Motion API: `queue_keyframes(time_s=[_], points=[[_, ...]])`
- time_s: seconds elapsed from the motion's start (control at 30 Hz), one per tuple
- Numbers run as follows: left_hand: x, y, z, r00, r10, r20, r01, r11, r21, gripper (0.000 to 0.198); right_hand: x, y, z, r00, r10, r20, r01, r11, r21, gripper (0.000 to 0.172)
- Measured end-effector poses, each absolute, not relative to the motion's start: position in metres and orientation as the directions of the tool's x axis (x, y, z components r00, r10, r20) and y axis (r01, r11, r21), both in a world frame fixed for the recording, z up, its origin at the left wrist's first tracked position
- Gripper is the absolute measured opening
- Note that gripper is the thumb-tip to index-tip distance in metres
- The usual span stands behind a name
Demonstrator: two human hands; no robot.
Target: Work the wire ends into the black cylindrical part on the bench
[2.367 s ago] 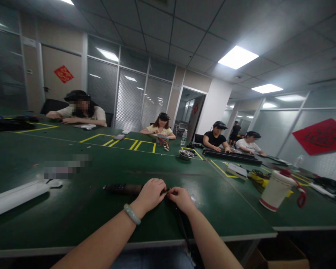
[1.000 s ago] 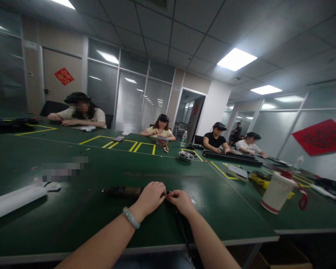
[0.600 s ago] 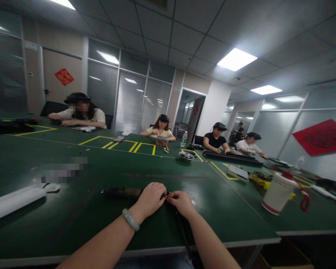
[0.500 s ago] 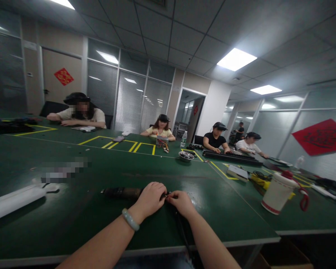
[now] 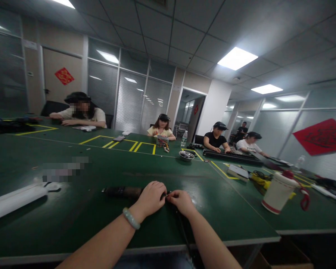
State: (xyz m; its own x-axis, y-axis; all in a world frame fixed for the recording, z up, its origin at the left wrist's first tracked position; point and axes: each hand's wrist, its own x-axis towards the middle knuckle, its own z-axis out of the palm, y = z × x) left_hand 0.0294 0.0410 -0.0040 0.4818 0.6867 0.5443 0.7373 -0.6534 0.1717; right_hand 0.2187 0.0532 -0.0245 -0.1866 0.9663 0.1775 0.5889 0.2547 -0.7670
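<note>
A dark cylindrical tool (image 5: 124,192) lies on the green table, its narrow tip pointing left. My left hand (image 5: 153,196) is wrapped over the tool's right end, with a pale bangle on the wrist. Close against it, my right hand (image 5: 179,200) is pinched at the same end, on a small part too tiny to make out. From there a black cable (image 5: 182,226) runs down over the table's front edge between my forearms.
A long white object (image 5: 16,201) lies at left. Farther back are a metal bowl (image 5: 186,155), a water bottle (image 5: 184,138) and a grey-white box (image 5: 238,172). A white cup (image 5: 278,192) with a red lid stands at right. Several people sit across the table.
My hands have barely moved and stay together at the tool's end. Across the table, one person's hand has risen, and at far right a dark panel is now tilted up.
</note>
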Motion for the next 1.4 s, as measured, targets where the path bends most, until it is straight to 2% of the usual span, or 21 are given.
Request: queue_keyframes(time_s=[0.63, 1.4], points=[[0.0292, 0.0388, -0.0007, 0.484, 0.681, 0.549, 0.726, -0.663, 0.183, 0.008, 0.2189, 0.0517, -0.0237, -0.197, 0.962, 0.189, 0.575, 0.270, -0.772, 0.019], [0.0279, 0.0413, -0.0006, 0.493, 0.676, 0.548, 0.725, -0.667, 0.171, 0.007, 0.2170, 0.0497, -0.0173, -0.157, 0.977, 0.147, 0.609, 0.213, -0.764, 0.020]])
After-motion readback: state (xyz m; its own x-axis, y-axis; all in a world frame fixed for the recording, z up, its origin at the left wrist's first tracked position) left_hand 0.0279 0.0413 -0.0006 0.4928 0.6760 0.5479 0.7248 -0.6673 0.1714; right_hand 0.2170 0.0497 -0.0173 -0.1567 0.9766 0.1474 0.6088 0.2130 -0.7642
